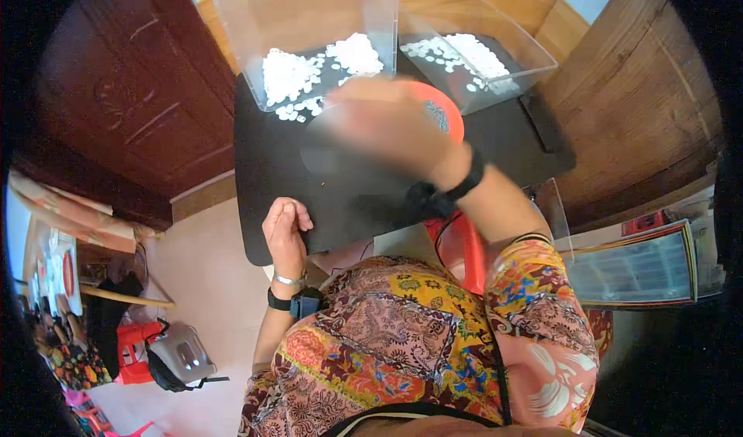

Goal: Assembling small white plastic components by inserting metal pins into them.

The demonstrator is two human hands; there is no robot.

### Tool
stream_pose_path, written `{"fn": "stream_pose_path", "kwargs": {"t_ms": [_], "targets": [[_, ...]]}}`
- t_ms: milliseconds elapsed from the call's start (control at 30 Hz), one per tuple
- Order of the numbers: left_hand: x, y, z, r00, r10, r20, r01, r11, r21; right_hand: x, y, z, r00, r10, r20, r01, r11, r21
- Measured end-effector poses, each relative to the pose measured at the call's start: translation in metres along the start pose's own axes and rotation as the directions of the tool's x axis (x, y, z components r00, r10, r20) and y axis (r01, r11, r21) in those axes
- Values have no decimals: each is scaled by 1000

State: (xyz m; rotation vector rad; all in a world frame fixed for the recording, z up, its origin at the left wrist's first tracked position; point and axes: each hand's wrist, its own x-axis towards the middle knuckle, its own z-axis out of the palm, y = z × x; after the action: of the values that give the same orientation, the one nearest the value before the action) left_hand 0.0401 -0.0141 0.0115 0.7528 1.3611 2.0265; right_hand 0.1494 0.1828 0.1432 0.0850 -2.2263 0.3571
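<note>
- Dark wooden panelling (pixel 131 96) lined the wall to the left of both hands, above a pale floor (pixel 209 298) scattered with bags, a grey helmet-like object (pixel 182 356) and a red item beside it.
- On the near left edge of the black table (pixel 271 166), the left hand (pixel 285 228) rested curled, fingers folded in toward the palm; whether it gripped anything I could not tell. A silver bangle and a black wristband circled its wrist.
- Up and to the right of that hand, a clear plastic bin (pixel 309 42) stood at the far side of the table, holding heaps of small white pieces (pixel 290 73).
- Just in front of that bin, the right hand (pixel 387 123) hung above the table, blurred by motion, so how far it was open could not be told. A black band sat on its wrist.
- Behind that hand, touching or nearly so, showed a round orange-red dish (pixel 445 108) with a pale patterned middle; whether the hand had hold of it was unclear.
- Beyond and to the right of the right hand, a second clear bin (pixel 495 58) held more white pieces (pixel 464 54).
- Further right, wooden boards (pixel 642 112) ran behind the table, and below them lay a clear-walled case (pixel 642 267) with a striped edge.
</note>
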Motion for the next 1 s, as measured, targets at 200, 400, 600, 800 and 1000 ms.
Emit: {"fn": "stream_pose_path", "kwargs": {"t_ms": [200, 400, 600, 800, 1000], "targets": [[0, 2, -2, 1000, -12, 16, 12, 1000, 2, 16, 87, -115, 934, 248, -257, -357, 691, -629], [3, 5, 1, 1000, -19, 2, 19, 999, -37, 7, 91, -58, 953, 301, -32, -292, 883, -369], [3, -1, -4, 999, -35, 6, 35, 999, -14, 9, 103, 50, 781, 424, 458, -324, 903, -284], [2, 2, -4, 999, -41, -3, 41, 999, -27, 9, 120, 96, 576, 548, 607, -266, 828, -494], [4, 4, 0, 999, -36, 33, 36, 999, -3, 5, 121, 96, 628, 548, 553, -201, 800, -565]]}}
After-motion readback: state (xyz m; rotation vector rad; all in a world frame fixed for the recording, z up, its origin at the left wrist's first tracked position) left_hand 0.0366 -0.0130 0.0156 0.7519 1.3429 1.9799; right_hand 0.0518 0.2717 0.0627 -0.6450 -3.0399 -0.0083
